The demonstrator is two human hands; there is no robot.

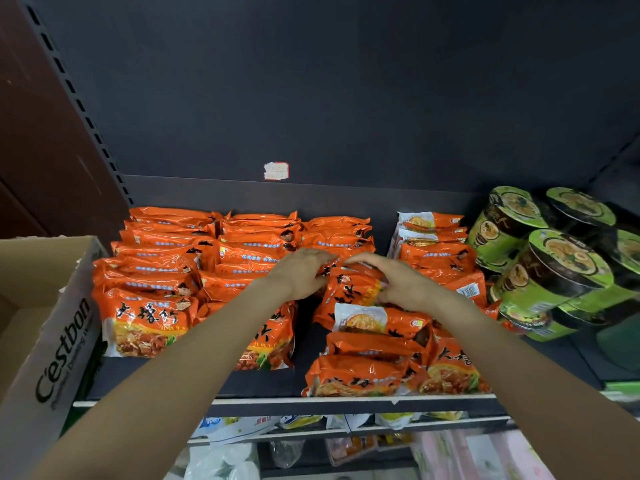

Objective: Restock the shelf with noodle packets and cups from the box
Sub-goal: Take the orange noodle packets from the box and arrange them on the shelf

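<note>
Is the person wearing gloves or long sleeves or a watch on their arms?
No. The left hand and right hand are bare, with no gloves. Both forearms are uncovered all the way to the picture's edge, so no sleeves show. No watch, bracelet or ring is visible on either wrist or hand.

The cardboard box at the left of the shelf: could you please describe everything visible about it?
The cardboard box is plain brown corrugated card with a white printed side reading "C'estbon" in dark letters. It stands open-topped and tilted in the view at the shelf's left end, partly cut off by the frame. Its side stands against the leftmost row of orange noodle packets. Its inside is barely visible, so its contents cannot be told. Neither hand touches it.
</note>
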